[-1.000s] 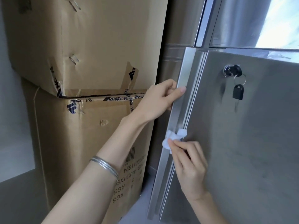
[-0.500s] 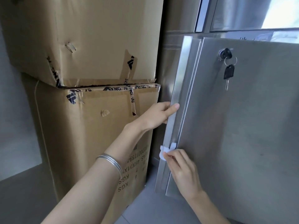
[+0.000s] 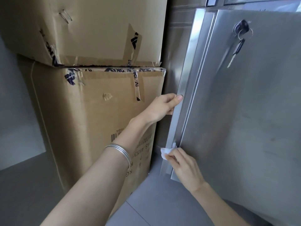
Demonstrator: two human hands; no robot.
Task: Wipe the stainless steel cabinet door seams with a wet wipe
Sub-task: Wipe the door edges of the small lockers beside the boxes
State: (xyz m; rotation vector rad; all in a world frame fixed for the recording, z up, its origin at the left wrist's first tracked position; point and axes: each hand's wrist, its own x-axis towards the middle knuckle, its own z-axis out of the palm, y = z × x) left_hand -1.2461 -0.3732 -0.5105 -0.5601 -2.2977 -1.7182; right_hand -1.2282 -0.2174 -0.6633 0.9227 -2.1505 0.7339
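Observation:
A stainless steel cabinet door stands ajar, its left edge strip running down toward the floor. My left hand grips that edge at mid height, thumb on the front face. My right hand pinches a crumpled white wet wipe and presses it against the seam near the door's bottom left corner. A lock with a hanging key sits at the door's upper part.
Two stacked cardboard boxes stand close to the left of the door. Grey tiled floor lies below. A grey wall is at the far left, and a steel cabinet body is behind the door edge.
My right hand has slid the wipe down the seam toward the door's bottom. My left hand has shifted lower along the edge, and the view has tilted down.

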